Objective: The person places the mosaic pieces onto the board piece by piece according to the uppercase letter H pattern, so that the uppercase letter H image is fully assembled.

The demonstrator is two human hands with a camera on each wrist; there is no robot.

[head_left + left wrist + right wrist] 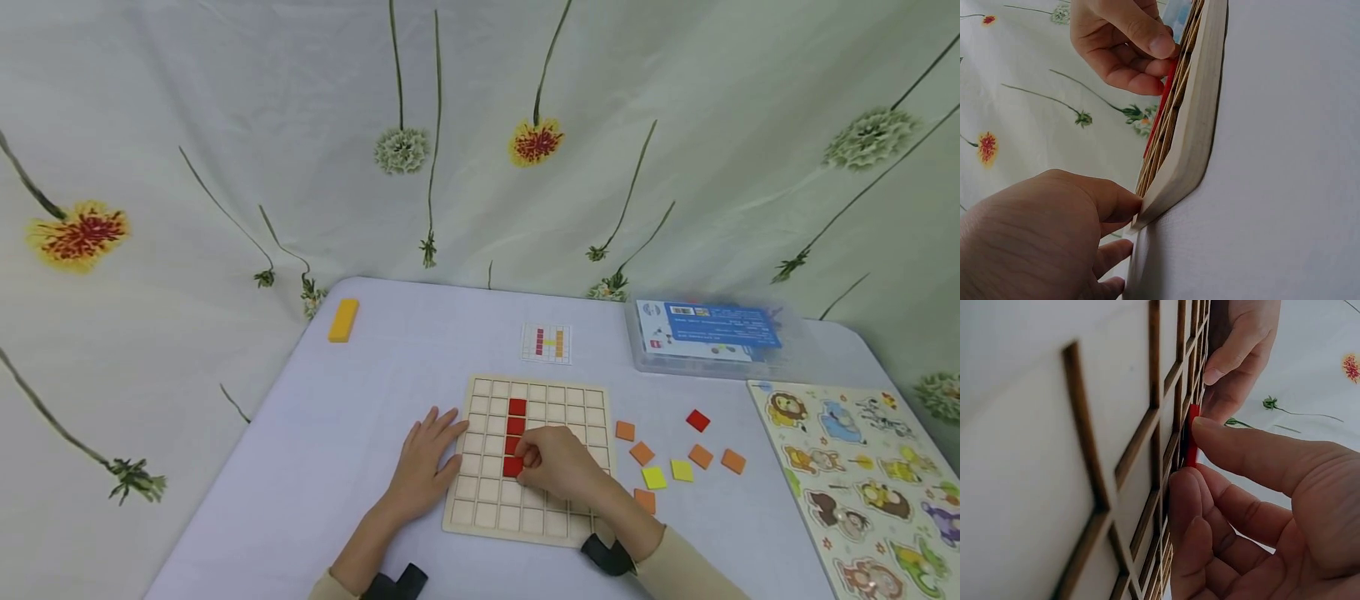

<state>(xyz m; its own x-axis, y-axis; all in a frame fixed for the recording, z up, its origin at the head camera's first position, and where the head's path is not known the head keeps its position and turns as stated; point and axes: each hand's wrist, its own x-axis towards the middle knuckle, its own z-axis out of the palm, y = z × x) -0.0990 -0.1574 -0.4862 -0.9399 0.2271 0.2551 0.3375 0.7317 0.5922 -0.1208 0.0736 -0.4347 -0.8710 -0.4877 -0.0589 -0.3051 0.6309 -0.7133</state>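
Note:
A wooden grid board (pixel 487 515) lies on the table with a column of red square tiles (pixel 516 426) in its cells. My right hand (pixel 558 465) is over the board and pinches the lowest red tile (pixel 1193 434) between thumb and fingers, right at its cell. My left hand (pixel 427 467) lies at the board's left edge with fingers extended, and its thumb touches the rim in the left wrist view. Part of the board is hidden under my right hand and forearm.
Right of the board lie several orange tiles (pixel 642 453), two yellow tiles (pixel 655 477) and a loose red tile (pixel 697 419). A pattern card (pixel 546 343) is behind the board. Further out are a clear plastic box (pixel 652 363), an animal puzzle board (pixel 862 492) and a yellow block (pixel 343 321).

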